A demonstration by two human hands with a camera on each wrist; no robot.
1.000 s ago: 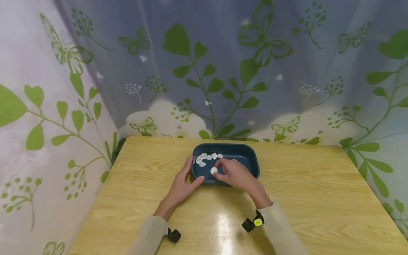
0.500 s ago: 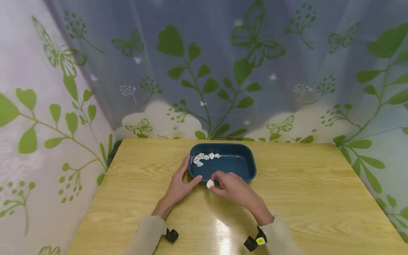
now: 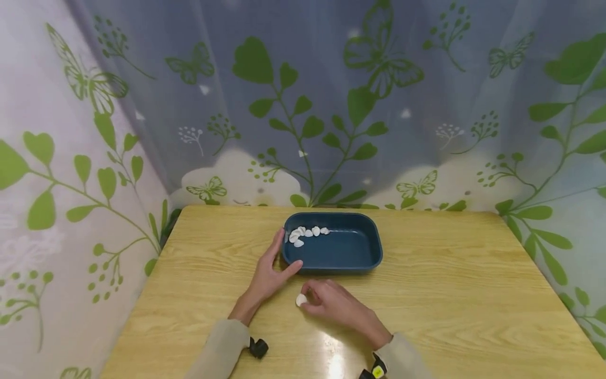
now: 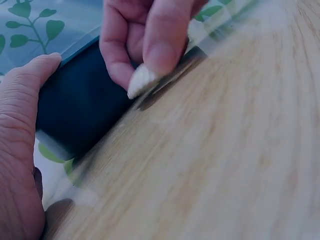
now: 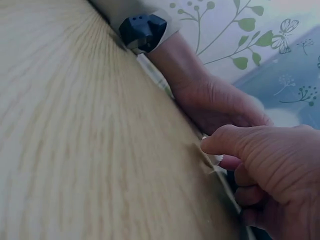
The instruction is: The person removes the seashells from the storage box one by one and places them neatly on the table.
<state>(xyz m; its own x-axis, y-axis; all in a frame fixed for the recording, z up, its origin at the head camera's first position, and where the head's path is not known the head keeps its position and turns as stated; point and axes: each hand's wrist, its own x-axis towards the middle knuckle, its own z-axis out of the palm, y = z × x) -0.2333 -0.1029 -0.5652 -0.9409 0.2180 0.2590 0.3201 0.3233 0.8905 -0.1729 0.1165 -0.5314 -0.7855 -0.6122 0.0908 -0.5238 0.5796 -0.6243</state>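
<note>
A white seashell [image 3: 301, 300] is pinched between the thumb and index finger of my right hand [image 3: 333, 308], over the table in front of a dark blue rectangular tray [image 3: 341, 271]. The left wrist view shows the ridged face of this seashell [image 4: 142, 81] beside the tray's outer wall. My left hand [image 3: 265, 279] rests at the tray's left front corner, fingers straight along its left side and thumb at the front rim. Several white seashells [image 3: 298, 236] lie in the tray's left part and along its back wall. In the right wrist view the fingers mostly hide the held shell.
The wooden table [image 3: 450, 289] extends to both sides and toward the front. Behind it hangs a curtain [image 3: 331, 105] printed with green leaves and butterflies. Wrist cameras [image 3: 258, 348] are strapped at both sleeves.
My right hand has carried the pinched seashell out of the tray, over the front rim, and toward me and slightly left, low over the table. My left hand stays at the tray.
</note>
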